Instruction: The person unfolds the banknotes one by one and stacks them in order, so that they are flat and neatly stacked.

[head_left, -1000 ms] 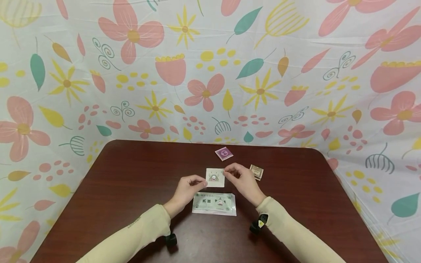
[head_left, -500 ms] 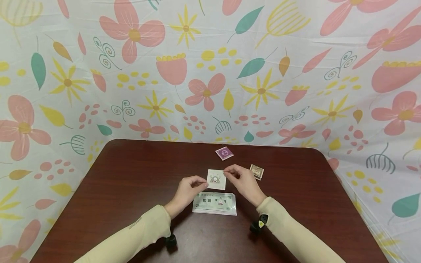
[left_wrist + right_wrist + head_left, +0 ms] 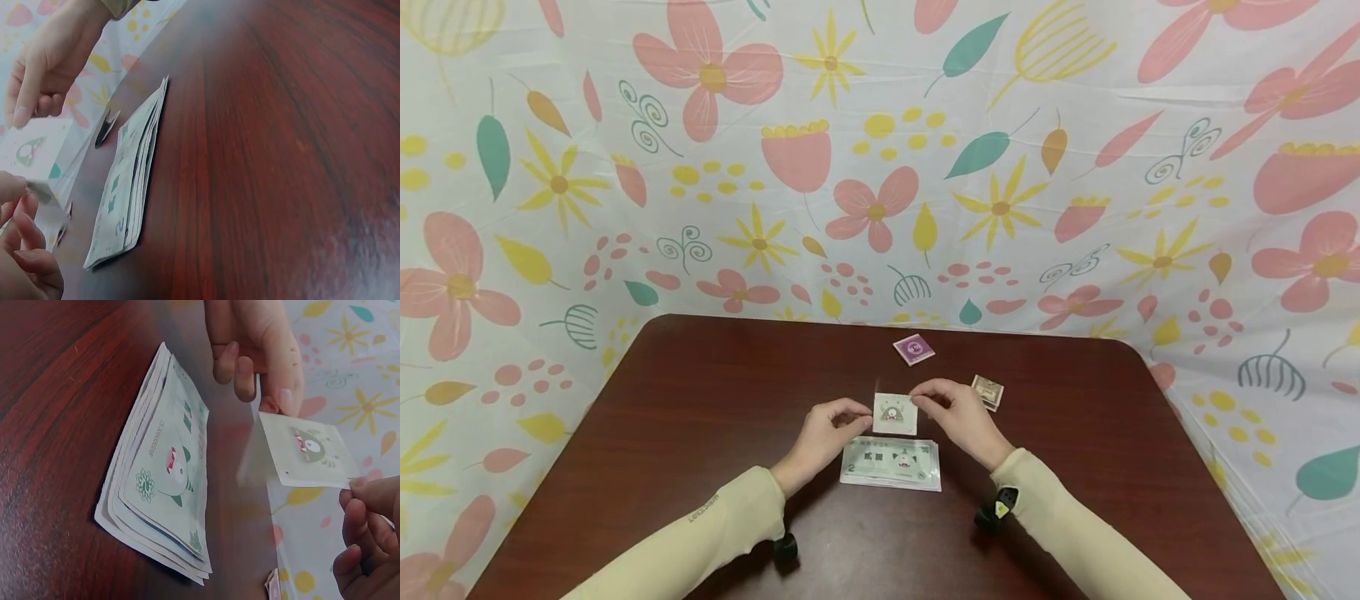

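Observation:
Above the table, a pale folded play-money note (image 3: 895, 415) with a one-eyed monster print hangs between both hands. My left hand (image 3: 829, 435) pinches its left edge between thumb and fingers. With thumb and fingertips, my right hand (image 3: 957, 417) grips the upper right corner. The right wrist view shows the printed face of the note (image 3: 309, 452) and a blurred pale flap beside it. Just below the hands lies a stack of green play banknotes (image 3: 891, 463), marked 2, several layers thick. In the left wrist view, the stack's (image 3: 128, 181) layered long edge faces the camera.
A folded purple note (image 3: 913, 349) lies toward the table's back edge. Beside the right hand sits a folded brown note (image 3: 988, 392). The dark wooden table (image 3: 715, 375) meets a floral cloth (image 3: 880, 150) behind it.
The held note has come slightly nearer the stack and its tilt has shifted. A thin blurred edge now shows above its upper left corner. Both hands keep their pinch.

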